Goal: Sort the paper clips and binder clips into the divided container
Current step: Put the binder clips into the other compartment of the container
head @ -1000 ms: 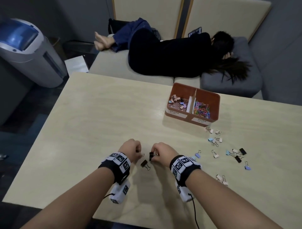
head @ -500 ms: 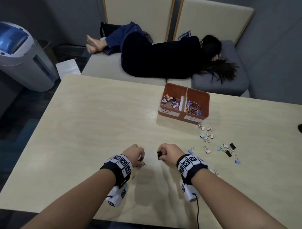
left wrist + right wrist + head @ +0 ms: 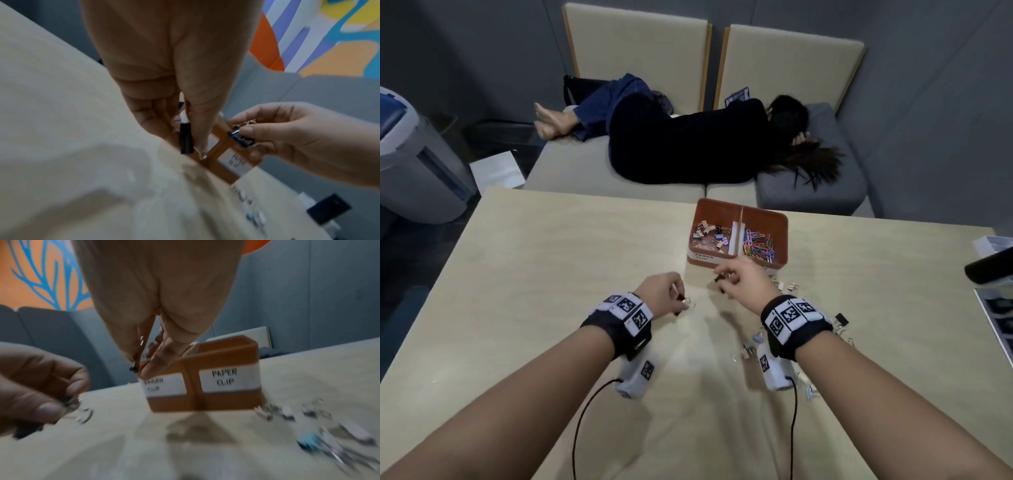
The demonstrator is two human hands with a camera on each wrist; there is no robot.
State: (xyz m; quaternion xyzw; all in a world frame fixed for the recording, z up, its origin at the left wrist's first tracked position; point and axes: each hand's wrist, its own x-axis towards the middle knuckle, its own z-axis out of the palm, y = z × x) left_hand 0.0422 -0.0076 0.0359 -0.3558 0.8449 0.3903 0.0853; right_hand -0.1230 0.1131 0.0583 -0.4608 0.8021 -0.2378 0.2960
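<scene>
I see the brown divided container [image 3: 780, 236] standing upright on the table at about one o'clock from my hands, its left compartment holding binder clips [image 3: 710, 233] and its right one a heap of coloured paper clips [image 3: 758, 245], the front label on that side reading "PAPER CLIP". One black binder clip [image 3: 186, 140] is pinched in my left hand [image 3: 661, 293] and another black binder clip [image 3: 240, 138] in my right hand [image 3: 744, 281], just short of the container's front wall. Loose binder clips [image 3: 787, 285], pale, blue and black, lie scattered on the table toward four o'clock of the container.

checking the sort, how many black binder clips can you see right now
At least 4. One pinched in the left hand, one in the right hand, one lying on the table right of the right wrist, and one in the container's left compartment. Others may be hidden.
</scene>
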